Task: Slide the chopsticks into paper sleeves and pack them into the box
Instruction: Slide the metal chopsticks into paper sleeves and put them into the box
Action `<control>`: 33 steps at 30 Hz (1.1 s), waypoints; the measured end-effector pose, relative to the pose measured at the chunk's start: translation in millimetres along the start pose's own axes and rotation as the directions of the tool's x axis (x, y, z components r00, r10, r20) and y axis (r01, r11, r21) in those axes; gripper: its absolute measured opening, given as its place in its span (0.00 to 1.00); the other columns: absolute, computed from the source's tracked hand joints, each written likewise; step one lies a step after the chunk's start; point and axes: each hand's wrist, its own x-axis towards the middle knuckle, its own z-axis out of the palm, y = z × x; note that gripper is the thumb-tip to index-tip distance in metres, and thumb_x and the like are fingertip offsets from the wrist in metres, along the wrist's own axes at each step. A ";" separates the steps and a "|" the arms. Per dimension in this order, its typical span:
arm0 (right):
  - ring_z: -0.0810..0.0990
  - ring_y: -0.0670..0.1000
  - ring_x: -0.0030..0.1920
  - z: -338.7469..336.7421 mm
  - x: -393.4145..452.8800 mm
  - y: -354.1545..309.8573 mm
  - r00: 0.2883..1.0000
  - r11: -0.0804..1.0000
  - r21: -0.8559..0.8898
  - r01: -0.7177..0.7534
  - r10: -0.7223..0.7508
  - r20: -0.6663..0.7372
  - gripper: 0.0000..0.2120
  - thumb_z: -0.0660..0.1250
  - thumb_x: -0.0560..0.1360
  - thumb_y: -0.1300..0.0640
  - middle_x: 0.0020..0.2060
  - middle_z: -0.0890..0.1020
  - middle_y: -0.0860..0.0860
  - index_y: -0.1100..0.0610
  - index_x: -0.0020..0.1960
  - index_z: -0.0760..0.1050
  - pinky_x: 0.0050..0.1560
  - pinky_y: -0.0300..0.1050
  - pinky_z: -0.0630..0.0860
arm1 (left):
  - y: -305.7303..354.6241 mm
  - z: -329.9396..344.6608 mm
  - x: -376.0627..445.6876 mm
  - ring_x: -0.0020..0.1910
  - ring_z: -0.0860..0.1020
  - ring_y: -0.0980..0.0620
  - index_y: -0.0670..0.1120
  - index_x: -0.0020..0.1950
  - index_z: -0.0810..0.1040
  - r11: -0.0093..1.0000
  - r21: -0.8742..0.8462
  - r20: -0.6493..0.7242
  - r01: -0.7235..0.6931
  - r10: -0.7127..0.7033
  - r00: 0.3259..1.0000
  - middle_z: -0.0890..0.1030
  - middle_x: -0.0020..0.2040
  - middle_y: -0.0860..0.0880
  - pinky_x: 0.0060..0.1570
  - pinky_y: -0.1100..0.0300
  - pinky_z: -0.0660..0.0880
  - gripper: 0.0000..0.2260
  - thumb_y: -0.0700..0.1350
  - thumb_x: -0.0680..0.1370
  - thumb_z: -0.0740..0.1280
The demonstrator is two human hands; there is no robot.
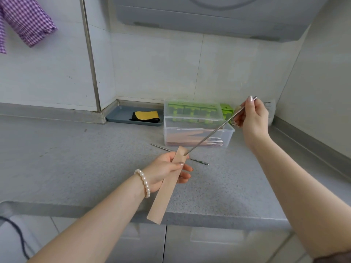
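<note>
While my left hand [167, 170] pinches the paper sleeve [167, 185], my right hand [250, 114] grips a metal chopstick [212, 132], tip at the sleeve mouth.
A second chopstick [161, 148] lies on the grey counter [76, 158]; the clear box [197, 136] behind holds sleeved pairs, lid open.

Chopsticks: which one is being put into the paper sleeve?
The chopstick gripped by the right hand, tip at the sleeve mouth; the other chopstick lies on the counter.
</note>
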 end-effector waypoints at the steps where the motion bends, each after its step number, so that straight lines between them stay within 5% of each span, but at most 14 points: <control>1: 0.70 0.46 0.21 1.2 -2.3 -2.4 1.000 0.999 -0.014 0.029 -0.029 -0.009 0.15 0.52 0.82 0.53 0.21 0.75 0.47 0.55 0.38 0.66 0.27 0.39 0.69 | -0.2 -0.2 0.0 0.32 0.80 0.52 0.43 0.58 0.74 1.000 0.020 0.000 -0.006 0.006 1.000 0.81 0.43 0.43 0.36 0.59 0.80 0.11 0.34 0.79 0.59; 10: 0.71 0.41 0.22 10.8 -24.3 -19.2 0.973 0.972 -0.052 0.229 -0.230 -0.016 0.14 0.51 0.82 0.56 0.27 0.71 0.52 0.54 0.38 0.65 0.26 0.35 0.69 | -0.9 -0.4 0.2 0.30 0.76 0.54 0.43 0.59 0.74 0.998 0.055 -0.049 -0.006 0.009 0.999 0.79 0.40 0.45 0.30 0.62 0.75 0.09 0.40 0.80 0.59; 21: 0.72 0.42 0.23 14.6 -31.6 -19.8 0.974 0.975 -0.023 0.222 -0.221 0.041 0.14 0.52 0.82 0.57 0.28 0.72 0.52 0.55 0.38 0.64 0.26 0.36 0.69 | -4.4 -3.4 0.2 0.28 0.75 0.54 0.38 0.57 0.74 0.998 0.060 -0.065 -0.001 0.005 0.998 0.79 0.39 0.43 0.28 0.63 0.72 0.10 0.40 0.81 0.56; 27: 0.69 0.47 0.22 9.6 -12.1 -10.2 0.998 0.999 0.026 -0.035 0.033 0.045 0.16 0.53 0.82 0.55 0.22 0.71 0.50 0.56 0.36 0.66 0.25 0.39 0.66 | -6.0 -2.9 -3.9 0.29 0.76 0.54 0.41 0.51 0.76 0.985 0.173 0.041 0.003 -0.010 0.999 0.80 0.40 0.44 0.30 0.63 0.73 0.11 0.43 0.81 0.56; 33: 0.67 0.47 0.20 0.3 3.1 21.4 0.927 0.932 -0.041 -0.359 0.362 0.095 0.15 0.61 0.79 0.56 0.20 0.70 0.51 0.56 0.34 0.67 0.27 0.38 0.60 | -4.9 4.1 -6.8 0.34 0.79 0.52 0.40 0.52 0.76 0.982 0.188 0.100 0.015 -0.034 0.994 0.81 0.42 0.44 0.38 0.60 0.77 0.12 0.45 0.81 0.55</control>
